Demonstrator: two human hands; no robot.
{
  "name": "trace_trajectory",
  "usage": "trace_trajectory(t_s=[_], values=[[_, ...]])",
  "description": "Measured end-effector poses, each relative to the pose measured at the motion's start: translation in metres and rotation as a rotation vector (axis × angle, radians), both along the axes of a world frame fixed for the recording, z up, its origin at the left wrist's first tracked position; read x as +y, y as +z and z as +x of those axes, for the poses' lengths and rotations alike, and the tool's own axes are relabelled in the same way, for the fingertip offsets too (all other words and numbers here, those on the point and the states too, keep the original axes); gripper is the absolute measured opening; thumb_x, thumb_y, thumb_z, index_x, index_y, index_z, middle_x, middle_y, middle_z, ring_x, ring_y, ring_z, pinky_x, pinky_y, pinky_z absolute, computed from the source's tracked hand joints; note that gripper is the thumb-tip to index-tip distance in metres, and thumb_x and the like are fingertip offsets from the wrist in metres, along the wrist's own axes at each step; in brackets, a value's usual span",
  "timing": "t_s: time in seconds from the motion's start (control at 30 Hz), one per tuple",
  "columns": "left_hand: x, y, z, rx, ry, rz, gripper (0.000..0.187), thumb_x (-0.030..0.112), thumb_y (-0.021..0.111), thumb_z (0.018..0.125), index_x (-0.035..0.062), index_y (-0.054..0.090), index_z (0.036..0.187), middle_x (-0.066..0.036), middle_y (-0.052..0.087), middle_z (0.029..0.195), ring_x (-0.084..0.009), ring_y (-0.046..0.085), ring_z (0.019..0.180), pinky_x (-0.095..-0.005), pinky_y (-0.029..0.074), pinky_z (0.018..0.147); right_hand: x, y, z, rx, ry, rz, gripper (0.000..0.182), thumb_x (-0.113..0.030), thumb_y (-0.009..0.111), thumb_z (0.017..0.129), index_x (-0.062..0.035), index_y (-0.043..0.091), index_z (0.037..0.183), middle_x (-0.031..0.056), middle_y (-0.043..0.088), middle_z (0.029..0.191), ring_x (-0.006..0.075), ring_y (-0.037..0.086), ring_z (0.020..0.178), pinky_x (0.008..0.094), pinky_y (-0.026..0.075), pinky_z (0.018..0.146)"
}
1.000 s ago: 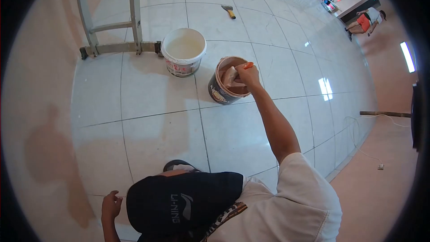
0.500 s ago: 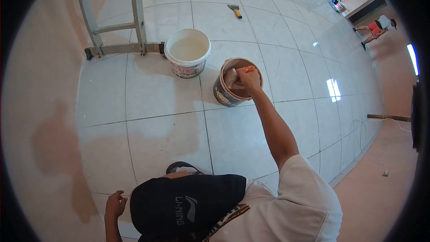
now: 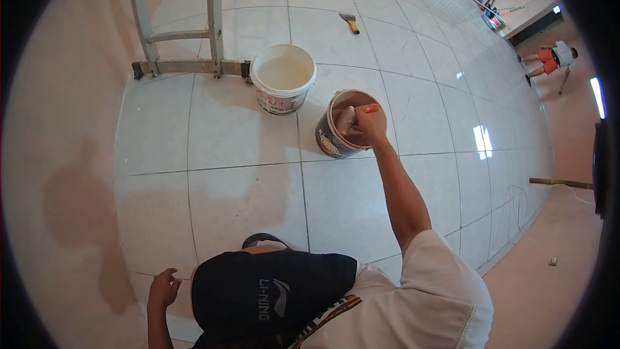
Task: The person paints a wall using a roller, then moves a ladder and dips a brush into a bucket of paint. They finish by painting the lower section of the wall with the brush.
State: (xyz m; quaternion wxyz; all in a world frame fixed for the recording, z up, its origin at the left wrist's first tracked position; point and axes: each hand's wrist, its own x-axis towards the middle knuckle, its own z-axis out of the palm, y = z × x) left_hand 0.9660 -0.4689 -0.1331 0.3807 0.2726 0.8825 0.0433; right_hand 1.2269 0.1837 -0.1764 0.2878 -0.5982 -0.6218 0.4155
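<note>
My right hand (image 3: 372, 123) reaches into a dark bucket (image 3: 328, 136) with a brownish inside. Its fingers are closed around the orange handle (image 3: 371, 108) of what looks like a paint roller, whose pale head (image 3: 346, 119) is down inside the bucket. To the left of that bucket stands a white bucket (image 3: 282, 98) holding whitish liquid. My left hand (image 3: 166, 285) hangs low at my side beside my black shorts (image 3: 258, 291), fingers apart and loosely bent, with nothing in it.
An aluminium ladder (image 3: 216, 32) stands behind the white bucket, near the left wall. A yellow-handled scraper or hatchet-like tool (image 3: 351, 23) lies on the tiled floor (image 3: 245, 200). Another person (image 3: 554, 59) is by the far right wall. A pale cable (image 3: 526, 220) trails at right.
The view has shifted slightly, so the buckets and ladder appear a little further right. My right hand stays at the bucket with the pale head tilted differently. The far person's arm has lowered.
</note>
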Motion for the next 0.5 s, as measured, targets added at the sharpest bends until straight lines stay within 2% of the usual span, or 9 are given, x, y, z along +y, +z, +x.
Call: trace_trajectory(t_s=[0.1, 0.3, 0.4, 0.5], values=[[-0.006, 0.002, -0.001, 0.026, 0.013, 0.032, 0.037, 0.018, 0.067, 0.085, 0.0025, 0.062, 0.118, -0.019, 0.069, 0.098, -0.0354, 0.065, 0.098, -0.0427, 0.050, 0.087, -0.003, 0.027, 0.022, 0.107, 0.040, 0.004, 0.024, -0.018, 0.062, 0.085, 0.0052, 0.066, 0.081, 0.0114, 0.064, 0.073, 0.0212, 0.068, 0.067, 0.0331, 0.059, 0.054], [-0.005, 0.000, -0.001, -0.018, 0.044, 0.101, 0.037, 0.017, 0.068, 0.085, 0.0014, 0.062, 0.118, -0.019, 0.069, 0.098, -0.0342, 0.065, 0.096, -0.0419, 0.051, 0.088, -0.014, 0.067, 0.071, 0.483, -0.016, -0.134, 0.031, -0.018, 0.062, 0.088, 0.0101, 0.058, 0.099, 0.0193, 0.062, 0.100, 0.0284, 0.069, 0.082, 0.0375, 0.064, 0.071], [0.002, 0.001, -0.001, -0.012, 0.024, 0.138, 0.037, 0.016, 0.068, 0.085, 0.0009, 0.061, 0.118, -0.020, 0.068, 0.101, -0.0332, 0.065, 0.096, -0.0409, 0.051, 0.087, -0.015, 0.058, 0.094, 0.658, -0.084, -0.203, 0.034, -0.017, 0.062, 0.087, 0.0101, 0.055, 0.107, 0.0197, 0.060, 0.104, 0.0311, 0.068, 0.089, 0.0383, 0.063, 0.078], [0.002, -0.003, -0.006, 0.008, -0.008, 0.192, 0.037, 0.015, 0.067, 0.086, 0.0011, 0.061, 0.119, -0.020, 0.066, 0.106, -0.0325, 0.065, 0.096, -0.0406, 0.051, 0.086, -0.015, 0.041, 0.118, 0.834, -0.050, -0.248, 0.033, -0.015, 0.060, 0.088, 0.0099, 0.054, 0.108, 0.0201, 0.060, 0.104, 0.0339, 0.068, 0.092, 0.0390, 0.062, 0.081]])
